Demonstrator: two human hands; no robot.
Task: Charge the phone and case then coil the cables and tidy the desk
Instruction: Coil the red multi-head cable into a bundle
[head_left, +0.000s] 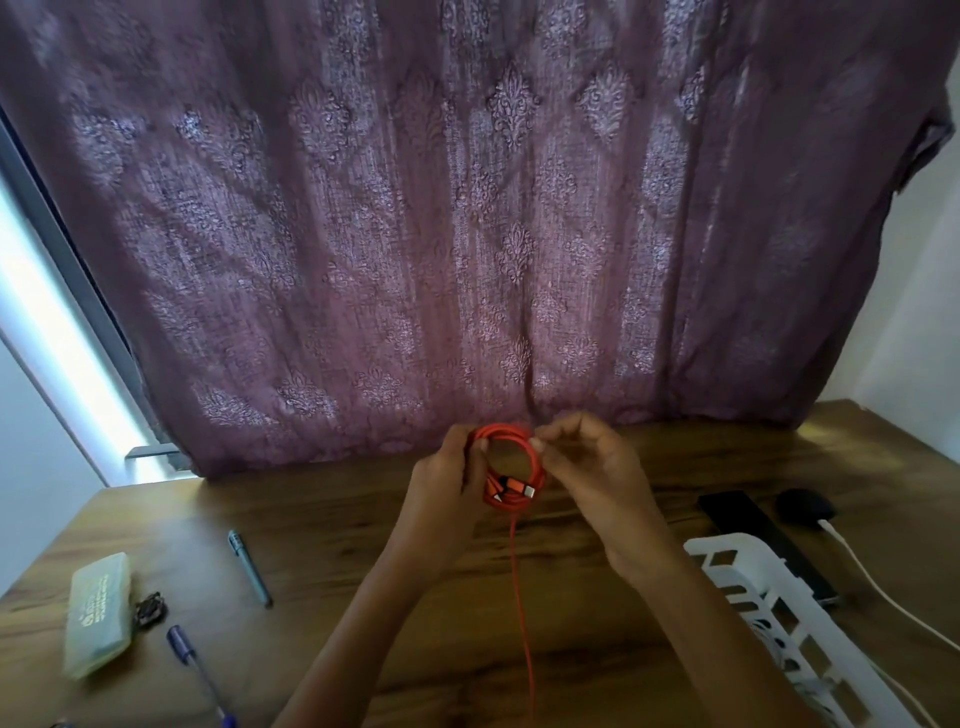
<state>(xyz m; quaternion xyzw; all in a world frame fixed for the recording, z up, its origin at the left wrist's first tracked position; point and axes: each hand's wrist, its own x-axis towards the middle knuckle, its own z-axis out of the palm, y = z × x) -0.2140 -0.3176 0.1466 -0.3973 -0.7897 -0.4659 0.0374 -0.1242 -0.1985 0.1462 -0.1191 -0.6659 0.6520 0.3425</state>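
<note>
2 slender forearms, the left forearm (358, 613) and the right forearm (696, 629), show bare along their whole visible length. the left hand (444, 480) and right hand (597, 473) are bare as well; 1 short pale fingernail (538, 445) shows on the right.

Centre, above the desk (363, 525): coiled cable (506, 493) between left hand (444, 483) and right hand (597, 467), loose end hanging toward the near edge. Behind the desk: curtain (467, 208). Left side: pen (249, 569), flat box (98, 613) with small object (150, 608) just beside it, second pen (200, 670) nearer. Right side: basket (769, 618); phone (743, 519) behind it; rounded case (802, 506) right of the phone, charging cable (883, 587) meeting it.
</note>
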